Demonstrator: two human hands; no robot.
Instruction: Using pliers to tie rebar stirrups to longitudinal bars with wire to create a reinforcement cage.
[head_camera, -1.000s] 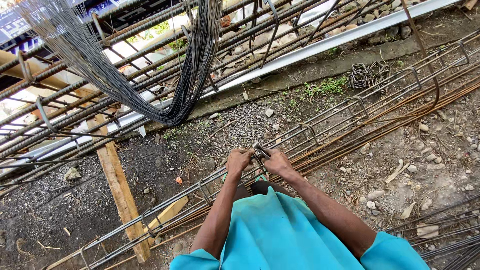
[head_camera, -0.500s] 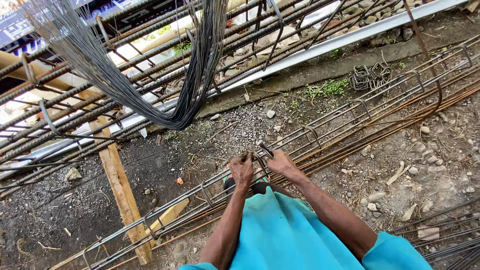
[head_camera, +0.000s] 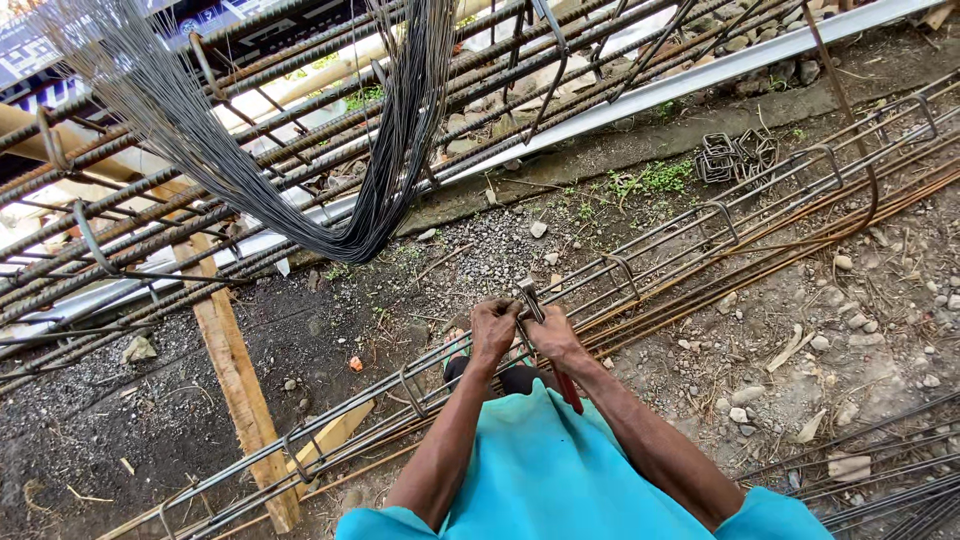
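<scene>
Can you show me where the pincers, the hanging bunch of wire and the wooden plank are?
pincers (head_camera: 529, 297): head view, on the metal head between both hands.
hanging bunch of wire (head_camera: 350, 240): head view, on its bottom loop.
wooden plank (head_camera: 238, 372): head view, on its middle.

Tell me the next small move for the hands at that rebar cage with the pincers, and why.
Probably a short twist of the pincers with the right hand. Its metal head sits right at a stirrup joint on the rebar cage, and the left hand is pressed against the same spot, steadying it. Whether tie wire is already looped there is too small to tell.
</scene>
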